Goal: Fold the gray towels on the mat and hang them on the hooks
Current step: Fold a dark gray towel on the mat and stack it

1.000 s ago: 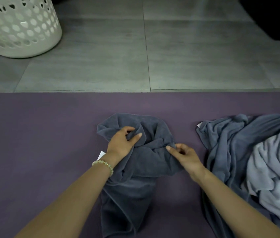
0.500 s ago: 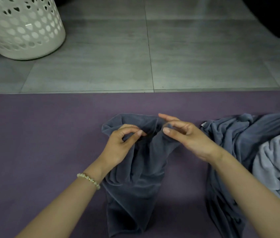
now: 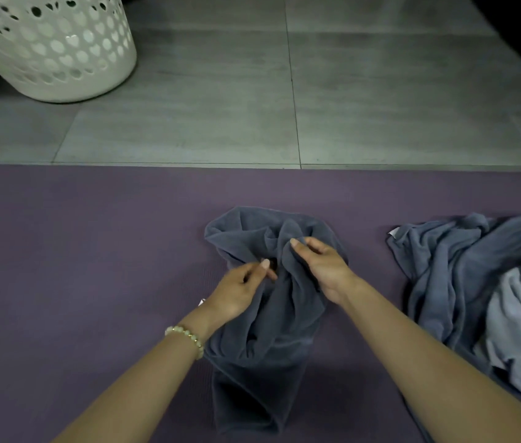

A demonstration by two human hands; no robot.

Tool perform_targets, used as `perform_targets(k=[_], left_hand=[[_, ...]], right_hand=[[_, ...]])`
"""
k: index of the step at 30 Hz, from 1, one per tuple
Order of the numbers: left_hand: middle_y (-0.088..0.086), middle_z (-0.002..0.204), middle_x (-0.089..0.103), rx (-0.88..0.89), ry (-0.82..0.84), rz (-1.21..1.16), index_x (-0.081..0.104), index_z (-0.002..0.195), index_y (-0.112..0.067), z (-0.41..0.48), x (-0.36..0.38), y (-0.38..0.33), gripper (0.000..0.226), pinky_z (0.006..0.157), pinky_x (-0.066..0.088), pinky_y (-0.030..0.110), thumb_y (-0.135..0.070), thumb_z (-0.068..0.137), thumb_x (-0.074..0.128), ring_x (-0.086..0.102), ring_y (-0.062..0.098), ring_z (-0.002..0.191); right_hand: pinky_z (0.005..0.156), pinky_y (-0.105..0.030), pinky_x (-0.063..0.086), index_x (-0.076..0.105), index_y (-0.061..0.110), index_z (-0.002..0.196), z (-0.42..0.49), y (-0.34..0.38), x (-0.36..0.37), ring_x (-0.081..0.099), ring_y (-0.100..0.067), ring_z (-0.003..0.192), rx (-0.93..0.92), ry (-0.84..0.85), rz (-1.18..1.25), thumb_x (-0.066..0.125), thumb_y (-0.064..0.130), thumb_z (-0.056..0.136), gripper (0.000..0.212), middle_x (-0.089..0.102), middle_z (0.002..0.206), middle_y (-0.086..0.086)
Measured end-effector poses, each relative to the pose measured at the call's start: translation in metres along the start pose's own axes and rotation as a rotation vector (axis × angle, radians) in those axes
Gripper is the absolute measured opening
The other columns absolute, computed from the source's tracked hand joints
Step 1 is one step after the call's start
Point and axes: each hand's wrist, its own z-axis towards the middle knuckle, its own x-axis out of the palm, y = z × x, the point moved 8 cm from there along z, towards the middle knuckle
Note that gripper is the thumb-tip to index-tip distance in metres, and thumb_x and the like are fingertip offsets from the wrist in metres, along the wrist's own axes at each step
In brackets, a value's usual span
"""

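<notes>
Setting: a home, laundry corner. Evidence: gray tiled floor [image 3: 380,107] is running across the far half; white plastic laundry basket [image 3: 60,52], punched with hearts and dots, is standing on the tiles at far left; purple mat [image 3: 76,266] is lying over the floor; dark gray towel [image 3: 262,346] and heap of gray towels [image 3: 476,282] are lying crumpled on it.

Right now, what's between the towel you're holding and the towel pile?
Head view: bare purple mat between dark towel and pile, crossed by the right forearm.

Left hand [image 3: 236,290], right hand [image 3: 324,266] pinching gray towel [image 3: 262,346], purple mat [image 3: 76,251], towel pile [image 3: 463,282]
</notes>
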Motion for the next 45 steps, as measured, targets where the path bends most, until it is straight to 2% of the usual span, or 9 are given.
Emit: perform_targets(k=[3,9,13,17,21,26,30,40,45], left_hand=[[-0.009,0.086,0.065,-0.021,-0.024,-0.081,0.064,0.089,-0.013,-0.007,-0.007,-0.001,0.054,0.069,0.041,0.001,-0.054,0.094,0.029,0.059,-0.01,0.077],[0.005,0.104,0.07,0.072,-0.17,-0.28,0.065,0.112,-0.016,-0.011,-0.031,-0.022,0.04,0.093,0.048,0.022,-0.041,0.097,0.039,0.064,0.011,0.101],[-0.009,0.064,0.058,0.179,-0.126,-0.202,0.064,0.078,-0.009,-0.013,-0.024,-0.042,0.025,0.064,0.045,0.012,-0.028,0.093,0.056,0.054,0.0,0.062],[-0.003,0.058,0.047,0.172,-0.136,-0.332,0.057,0.073,-0.007,-0.014,-0.024,-0.048,0.025,0.058,0.039,0.018,-0.022,0.093,0.058,0.043,0.007,0.056],[0.017,0.085,0.061,0.187,-0.049,-0.414,0.062,0.098,0.009,-0.017,-0.015,-0.061,0.027,0.078,0.047,0.038,-0.016,0.095,0.052,0.054,0.024,0.08],[0.013,0.102,0.069,0.195,0.056,-0.39,0.065,0.108,0.003,-0.022,-0.003,-0.075,0.04,0.094,0.052,0.032,-0.029,0.097,0.044,0.065,0.02,0.096],[0.004,0.103,0.073,0.241,0.102,-0.383,0.068,0.109,-0.007,-0.024,-0.001,-0.083,0.037,0.084,0.051,0.018,-0.033,0.091,0.051,0.068,0.012,0.099],[-0.002,0.097,0.071,0.339,0.162,-0.173,0.069,0.101,-0.009,-0.042,-0.007,-0.131,0.014,0.082,0.047,0.012,-0.012,0.091,0.06,0.065,-0.002,0.091],[-0.008,0.081,0.067,0.431,-0.126,-0.118,0.064,0.086,-0.016,-0.08,-0.066,-0.203,0.009,0.079,0.046,0.011,-0.026,0.087,0.065,0.061,-0.002,0.078]], right_hand=[[0.094,-0.033,0.053,0.068,0.01,0.11,-0.01,0.008,0.009,0.064,-0.016,0.102,-0.068,0.047,-0.087,0.063,0.03,0.09,0.028,0.069,0.108,-0.002],[0.072,-0.021,0.052,0.07,0.013,0.083,-0.044,0.034,0.018,0.063,-0.005,0.074,-0.353,0.204,-0.257,0.065,0.018,0.089,0.01,0.07,0.078,0.002],[0.067,-0.013,0.046,0.069,0.02,0.075,-0.06,0.04,0.023,0.06,0.003,0.068,-0.451,0.282,-0.359,0.068,0.016,0.087,0.012,0.066,0.069,0.013],[0.085,-0.01,0.041,0.073,0.024,0.081,-0.066,0.045,0.018,0.055,0.003,0.095,-0.53,0.233,-0.48,0.073,0.031,0.078,0.007,0.058,0.104,0.01],[0.101,-0.011,0.036,0.072,0.028,0.084,-0.07,0.083,0.002,0.045,0.004,0.124,-0.639,0.187,-0.428,0.069,0.037,0.073,0.015,0.05,0.131,0.014],[0.091,-0.02,0.048,0.072,0.021,0.085,-0.066,0.097,0.002,0.064,-0.004,0.099,-0.616,0.248,-0.458,0.07,0.017,0.083,0.005,0.07,0.102,0.006],[0.08,-0.026,0.05,0.072,0.02,0.08,-0.063,0.093,-0.004,0.062,-0.01,0.081,-0.616,0.178,-0.369,0.072,0.025,0.078,0.005,0.064,0.084,0.002],[0.07,-0.007,0.046,0.066,0.016,0.091,-0.09,0.118,-0.019,0.063,0.006,0.075,-0.432,0.315,-0.483,0.071,0.015,0.082,0.01,0.071,0.076,0.014],[0.072,-0.02,0.044,0.065,0.014,0.074,-0.15,0.2,-0.042,0.057,-0.008,0.072,-0.544,0.207,-0.581,0.073,0.009,0.08,0.011,0.064,0.075,-0.004]])
